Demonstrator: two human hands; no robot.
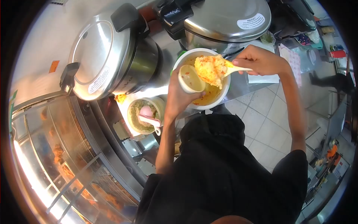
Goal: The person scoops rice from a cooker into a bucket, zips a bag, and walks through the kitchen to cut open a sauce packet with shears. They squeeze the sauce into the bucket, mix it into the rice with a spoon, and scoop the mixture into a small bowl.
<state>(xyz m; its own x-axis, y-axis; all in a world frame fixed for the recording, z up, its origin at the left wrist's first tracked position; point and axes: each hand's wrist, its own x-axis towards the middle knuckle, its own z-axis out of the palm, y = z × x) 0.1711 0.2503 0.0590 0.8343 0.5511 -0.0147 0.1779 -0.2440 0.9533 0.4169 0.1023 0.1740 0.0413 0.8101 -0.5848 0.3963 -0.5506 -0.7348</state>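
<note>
My left hand (pixel 176 98) is wrapped round a small pale cup (pixel 191 79), tilted over a large white tub (pixel 226 93). A few orange bits cling inside the cup. From the right, my right hand (pixel 259 59) grips the handle of a pale rice paddle (pixel 238 69). The paddle's blade is mostly hidden under a heap of yellow-orange rice (pixel 210 69), which is right beside the cup's rim and above the tub. Orange food residue shows on the tub's inner wall and bottom.
Two big steel cookers, one at left (pixel 99 56) and one at back (pixel 227 18), stand on the counter. A container (pixel 130 115) with a pink-and-white ladle (pixel 149 117) stands at left. Below it, a glass display case (pixel 71 160) holds fried food. Tiled floor (pixel 261 112) lies at right.
</note>
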